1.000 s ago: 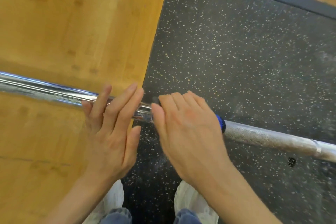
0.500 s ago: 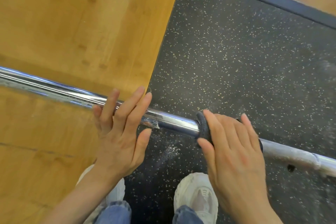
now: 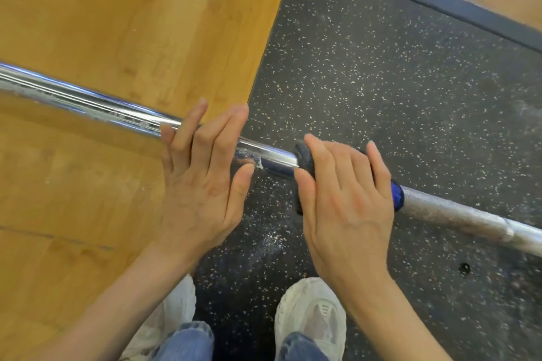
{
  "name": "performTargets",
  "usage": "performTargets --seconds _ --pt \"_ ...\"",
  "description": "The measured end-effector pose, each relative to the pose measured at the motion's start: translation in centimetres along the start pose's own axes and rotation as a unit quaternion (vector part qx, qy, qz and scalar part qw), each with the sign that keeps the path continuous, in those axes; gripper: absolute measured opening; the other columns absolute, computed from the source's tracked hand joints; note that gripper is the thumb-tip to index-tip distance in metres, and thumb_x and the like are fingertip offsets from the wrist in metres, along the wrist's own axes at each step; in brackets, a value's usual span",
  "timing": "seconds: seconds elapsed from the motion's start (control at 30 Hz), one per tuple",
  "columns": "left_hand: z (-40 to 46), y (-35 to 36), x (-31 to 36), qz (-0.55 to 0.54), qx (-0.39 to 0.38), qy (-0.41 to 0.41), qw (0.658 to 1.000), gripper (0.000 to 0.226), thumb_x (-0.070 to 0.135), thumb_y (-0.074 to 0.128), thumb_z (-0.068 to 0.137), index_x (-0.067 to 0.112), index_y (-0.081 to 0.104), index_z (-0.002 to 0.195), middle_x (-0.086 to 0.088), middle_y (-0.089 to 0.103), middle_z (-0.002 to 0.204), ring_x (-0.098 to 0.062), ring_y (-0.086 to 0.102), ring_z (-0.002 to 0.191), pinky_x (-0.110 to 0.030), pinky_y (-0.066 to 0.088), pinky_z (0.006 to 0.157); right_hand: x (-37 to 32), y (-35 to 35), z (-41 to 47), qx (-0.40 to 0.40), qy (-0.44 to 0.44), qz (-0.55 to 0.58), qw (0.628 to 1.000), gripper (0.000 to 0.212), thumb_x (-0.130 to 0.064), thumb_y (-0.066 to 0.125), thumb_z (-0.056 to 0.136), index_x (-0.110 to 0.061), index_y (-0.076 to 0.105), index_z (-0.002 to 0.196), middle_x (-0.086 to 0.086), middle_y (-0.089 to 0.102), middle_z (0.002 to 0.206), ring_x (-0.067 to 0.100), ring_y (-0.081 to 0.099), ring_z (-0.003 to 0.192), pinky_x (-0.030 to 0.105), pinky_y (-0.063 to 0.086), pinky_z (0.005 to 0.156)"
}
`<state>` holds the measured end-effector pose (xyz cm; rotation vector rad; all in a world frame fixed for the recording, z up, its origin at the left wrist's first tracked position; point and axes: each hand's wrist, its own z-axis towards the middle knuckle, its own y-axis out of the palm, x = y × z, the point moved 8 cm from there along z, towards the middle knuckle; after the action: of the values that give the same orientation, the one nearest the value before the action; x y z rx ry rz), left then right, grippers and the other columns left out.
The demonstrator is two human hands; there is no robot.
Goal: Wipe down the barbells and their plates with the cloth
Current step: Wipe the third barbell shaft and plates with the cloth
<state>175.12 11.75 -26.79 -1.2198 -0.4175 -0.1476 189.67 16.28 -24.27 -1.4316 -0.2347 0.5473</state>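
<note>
Chrome is the surface being worked: the barbell (image 3: 275,157) runs slantwise across the view, held off the floor, from the left edge over the wooden floor (image 3: 102,23) down to the right edge over the speckled rubber mat (image 3: 381,82). The right hand (image 3: 349,202) wraps the dark cloth (image 3: 302,158) round the shaft, fingers (image 3: 378,164) curled over the top and thumb underneath, with a blue part of the cloth showing at the little-finger side.

A second ago that hand sat hard against the left hand; half a second ago it had slid off toward the right end of the bar, and now it has come part of the way back. A bare stretch of shiny shaft lies between the two hands. So the stroke is a back-and-forth rub along this section, not one long pass.

Meanwhile the left hand (image 3: 202,182) has stayed where the wood meets the mat, fingers nearly straight and loosely spread, laid over the bar with the thumb below, steadying it more than gripping.

White specks cling to the shaft just beside the left thumb, and the duller, rougher stretch to the right of the cloth looks untouched. By my reckoning the task is early: this length needs more passes, and no plates are in view at all.
</note>
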Motion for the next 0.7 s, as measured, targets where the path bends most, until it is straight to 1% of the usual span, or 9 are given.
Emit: performTargets --seconds 0.03,0.1,0.2,0.3,0.4,0.47,0.53,0.6,0.7 --pt "0.3 0.0 0.1 -0.002 0.001 0.0 1.0 0.054 0.038 0.022 0.107 0.01 0.031 0.152 -0.001 0.033 0.148 -0.026 0.017 0.148 -0.039 -0.006 0.124 -0.3 0.1 0.5 -0.006 -0.029 0.001 1.0 0.049 -0.036 0.026 0.111 -0.009 0.057 0.138 0.004 0.064 0.123 0.027 0.058 0.115 0.048 0.029 0.118" --pt "0.9 0.1 0.0 -0.004 -0.001 0.0 1.0 0.055 0.038 0.022 0.107 0.008 0.034 0.152 -0.001 0.034 0.145 -0.027 0.021 0.147 -0.039 -0.007 0.124 1.2 0.1 0.2 -0.022 -0.067 -0.002 0.998 0.052 -0.038 0.024 0.111 -0.009 0.048 0.147 0.005 0.061 0.132 0.028 0.055 0.123 0.047 0.024 0.122" --pt "1.9 0.2 -0.1 -0.003 0.003 -0.001 1.0 0.055 0.037 0.023 0.107 0.009 0.036 0.151 -0.001 0.036 0.141 -0.027 0.025 0.145 -0.039 -0.006 0.124 4.1 -0.5 -0.7 -0.011 -0.036 -0.016 0.999 0.052 -0.036 0.024 0.111 -0.009 0.041 0.151 0.009 0.053 0.144 0.03 0.045 0.137 0.046 0.013 0.126" --pt "2.9 0.5 -0.1 -0.002 0.017 -0.014 1.0 0.053 0.037 0.027 0.107 0.009 0.039 0.15 -0.004 0.043 0.137 -0.027 0.028 0.143 -0.037 -0.007 0.124 2.7 0.1 0.8 0.03 -0.006 -0.006 1.0 0.048 -0.031 0.027 0.111 -0.007 0.047 0.148 0.009 0.055 0.143 0.031 0.045 0.139 0.05 0.014 0.125" --pt "4.0 0.6 0.0 0.008 0.031 -0.018 0.999 0.052 0.037 0.029 0.107 0.009 0.044 0.148 -0.009 0.052 0.131 -0.026 0.032 0.139 -0.036 -0.004 0.124 0.3 0.7 2.9 0.034 -0.066 0.008 0.997 0.049 -0.032 0.027 0.111 -0.008 0.047 0.148 0.007 0.056 0.144 0.03 0.047 0.138 0.05 0.018 0.124" --pt "4.7 0.7 0.0 0.009 0.027 -0.016 0.999 0.051 0.037 0.03 0.107 0.009 0.045 0.147 -0.009 0.053 0.128 -0.026 0.034 0.137 -0.033 -0.004 0.124 2.0 0.7 2.6 0.026 -0.086 -0.014 0.996 0.049 -0.034 0.027 0.111 -0.009 0.041 0.152 0.007 0.051 0.149 0.029 0.042 0.142 0.047 0.014 0.125" --pt "5.4 0.7 -0.1 0.008 0.025 -0.016 1.0 0.051 0.036 0.03 0.106 0.008 0.047 0.146 -0.009 0.054 0.125 -0.025 0.035 0.135 -0.031 -0.005 0.123 4.7 0.3 1.5 0.032 -0.057 -0.038 0.997 0.049 -0.032 0.032 0.11 -0.01 0.034 0.155 0.009 0.044 0.155 0.029 0.033 0.147 0.046 0.007 0.126" --pt "6.1 0.7 -0.1 0.012 0.023 -0.016 1.0 0.05 0.035 0.032 0.106 0.007 0.048 0.144 -0.01 0.056 0.124 -0.025 0.036 0.133 -0.031 -0.006 0.123 5.6 0.4 1.4 0.058 -0.023 -0.048 0.997 0.05 -0.028 0.039 0.109 -0.01 0.031 0.155 0.009 0.04 0.157 0.03 0.028 0.149 0.048 0.005 0.126" --pt "7.1 1.0 0.0 0.014 0.014 -0.022 1.0 0.049 0.035 0.03 0.107 0.008 0.049 0.143 -0.011 0.057 0.123 -0.026 0.037 0.131 -0.031 -0.006 0.123 4.1 1.3 3.0 0.105 -0.027 -0.041 0.993 0.048 -0.023 0.045 0.108 -0.01 0.032 0.152 0.008 0.043 0.155 0.03 0.03 0.148 0.051 0.008 0.126"
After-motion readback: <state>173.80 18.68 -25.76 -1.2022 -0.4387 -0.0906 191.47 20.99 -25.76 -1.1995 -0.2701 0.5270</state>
